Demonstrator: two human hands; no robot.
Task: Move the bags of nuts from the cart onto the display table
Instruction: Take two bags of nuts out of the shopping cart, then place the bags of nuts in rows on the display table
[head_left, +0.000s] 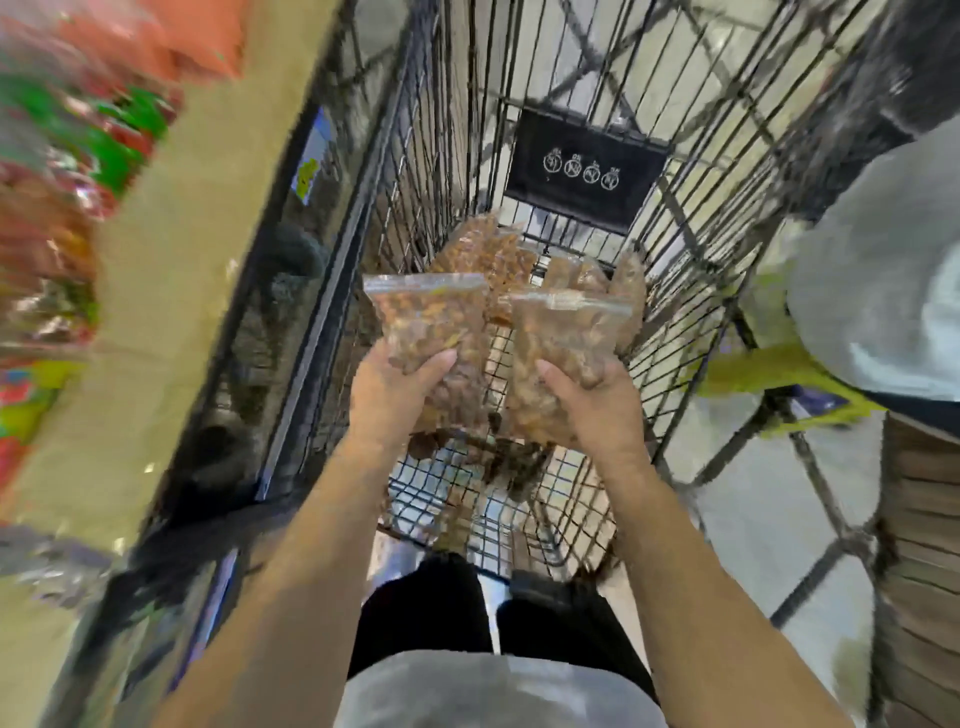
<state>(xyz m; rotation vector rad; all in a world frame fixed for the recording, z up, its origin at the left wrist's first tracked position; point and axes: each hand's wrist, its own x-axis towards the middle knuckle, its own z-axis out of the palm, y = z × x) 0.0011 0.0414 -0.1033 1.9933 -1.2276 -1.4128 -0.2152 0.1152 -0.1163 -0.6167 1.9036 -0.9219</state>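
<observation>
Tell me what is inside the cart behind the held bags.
More bags of nuts lean at the far end of the cart. The held bags hide part of them, so the count is unclear.

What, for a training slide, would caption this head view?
Left hand grips one bag of nuts, right hand a second bag, above a wire cart with more bags inside.

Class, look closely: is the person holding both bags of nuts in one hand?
No: the left hand grips the left bag and the right hand grips the right bag, one each, above the cart.
</observation>
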